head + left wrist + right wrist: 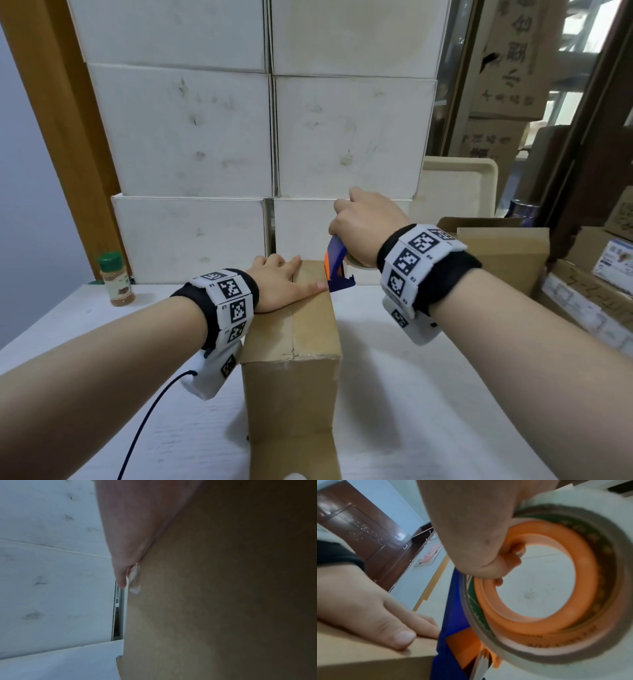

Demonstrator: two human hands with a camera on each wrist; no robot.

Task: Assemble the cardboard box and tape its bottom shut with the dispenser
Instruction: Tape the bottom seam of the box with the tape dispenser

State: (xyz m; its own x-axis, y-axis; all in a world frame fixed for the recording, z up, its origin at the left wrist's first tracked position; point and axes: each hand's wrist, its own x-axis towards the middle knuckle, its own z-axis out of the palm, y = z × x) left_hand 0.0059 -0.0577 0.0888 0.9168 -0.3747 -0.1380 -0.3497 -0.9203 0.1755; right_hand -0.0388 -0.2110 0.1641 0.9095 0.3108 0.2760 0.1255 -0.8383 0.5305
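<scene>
A brown cardboard box [294, 370] stands on the white table, its two closed flaps meeting in a seam on top. My left hand [281, 284] lies flat on the far end of those flaps, fingers straight, thumb across the seam; in the right wrist view the left hand [373, 609] presses the box top [359, 660]. My right hand [363, 226] grips the blue and orange tape dispenser [337, 267] at the box's far right corner. Its tape roll [556, 588] fills the right wrist view, fingers curled through the orange core. The left wrist view shows cardboard [214, 601] and my palm.
Stacked white boxes [267, 137] form a wall right behind the box. A spice jar with a green lid [116, 279] stands at the table's back left. Brown cartons [507, 253] and a beige tray [459, 185] crowd the right side. A black cable [147, 421] trails from my left wrist.
</scene>
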